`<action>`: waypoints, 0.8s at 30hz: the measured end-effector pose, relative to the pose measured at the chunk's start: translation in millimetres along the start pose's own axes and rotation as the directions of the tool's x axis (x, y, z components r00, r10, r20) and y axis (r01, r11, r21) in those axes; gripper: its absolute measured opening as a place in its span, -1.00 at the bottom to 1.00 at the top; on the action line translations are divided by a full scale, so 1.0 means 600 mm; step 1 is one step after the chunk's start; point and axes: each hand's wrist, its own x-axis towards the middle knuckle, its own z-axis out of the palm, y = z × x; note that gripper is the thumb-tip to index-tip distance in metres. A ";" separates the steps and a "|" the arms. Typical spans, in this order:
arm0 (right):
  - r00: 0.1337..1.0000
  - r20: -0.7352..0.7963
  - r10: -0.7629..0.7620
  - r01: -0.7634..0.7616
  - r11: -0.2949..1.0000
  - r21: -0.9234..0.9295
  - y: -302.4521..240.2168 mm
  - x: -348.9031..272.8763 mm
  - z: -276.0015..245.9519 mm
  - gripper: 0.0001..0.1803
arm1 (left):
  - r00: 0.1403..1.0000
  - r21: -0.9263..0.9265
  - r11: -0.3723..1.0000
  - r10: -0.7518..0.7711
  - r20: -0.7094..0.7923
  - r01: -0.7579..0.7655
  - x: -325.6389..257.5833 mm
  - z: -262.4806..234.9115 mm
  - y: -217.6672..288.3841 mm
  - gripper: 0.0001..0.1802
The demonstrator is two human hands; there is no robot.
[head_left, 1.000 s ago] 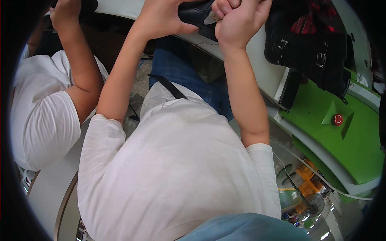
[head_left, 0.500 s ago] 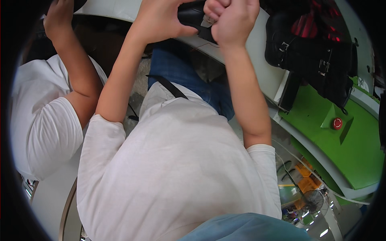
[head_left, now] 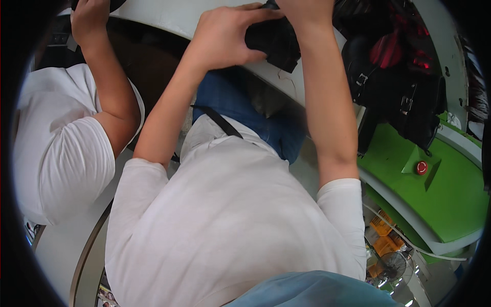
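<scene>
Head view: at upper centre, the left hand [head_left: 225, 36] is gripping a black leathery piece [head_left: 279, 45]; the right hand [head_left: 307, 7] is lying partly out of frame, its grip impossible to tell. The piece is looking light and supple, inviting a broad edge hold.

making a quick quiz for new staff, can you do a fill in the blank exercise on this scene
The left hand touches an item coloured ____. The round button on the green machine is mainly ____. The co-worker is on the picture's ____ side. The jeans are coloured ____.

Missing words: black; red; left; blue.
</scene>
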 end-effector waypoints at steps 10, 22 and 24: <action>0.895 -0.416 0.164 -0.278 0.932 -0.231 0.031 -0.151 -0.119 -0.44 | 0.862 -0.722 0.692 -0.367 -0.349 0.002 -0.028 0.010 -0.021 0.11; 0.801 -0.240 0.549 -0.590 0.791 -0.161 0.220 -0.145 -0.020 -0.46 | 0.972 -0.934 0.285 -0.029 -0.233 -0.216 -0.055 -0.009 -0.010 0.05; 0.890 -0.271 0.368 -0.454 0.775 -0.439 0.216 -0.162 -0.022 -0.42 | 0.970 -0.973 0.104 -0.107 -0.217 -0.206 -0.060 0.004 0.018 0.13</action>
